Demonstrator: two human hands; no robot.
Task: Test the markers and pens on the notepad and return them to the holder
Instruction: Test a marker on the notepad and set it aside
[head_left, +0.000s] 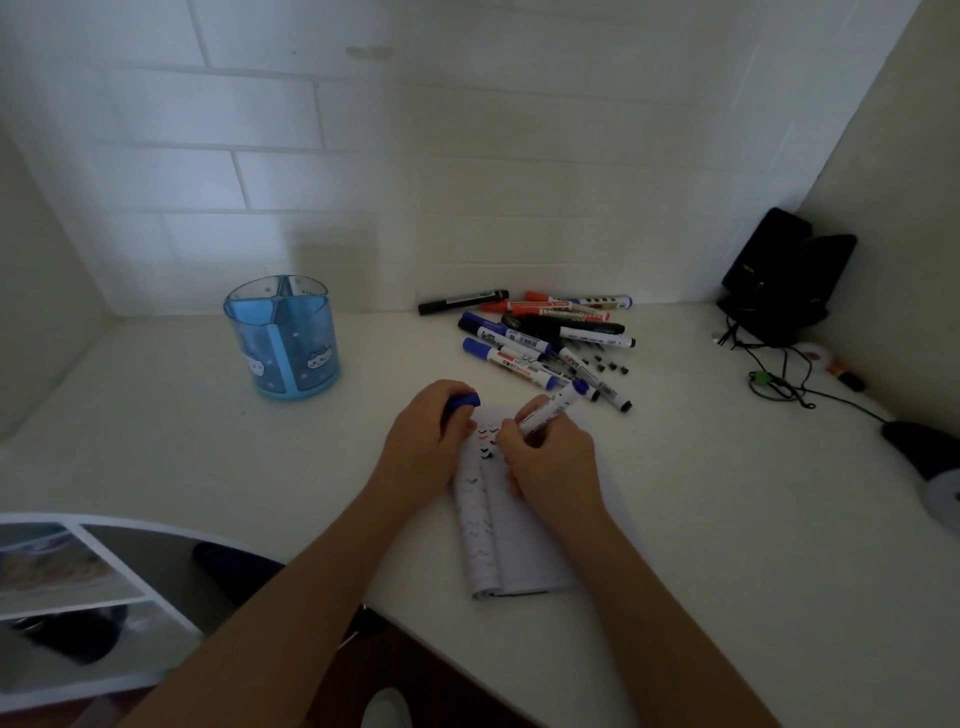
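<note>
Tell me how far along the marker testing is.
Done: several black and red ticks on the notepad. In hand: the right hand holds a blue marker to the page, the left hand its cap. Left: the marker pile is unreturned; none shows in the holder.

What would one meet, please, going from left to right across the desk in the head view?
Blue holder → left hand holding a blue cap → right hand gripping a marker → black speakers. The marker pile overlaps the hands, so it is omitted.
</note>
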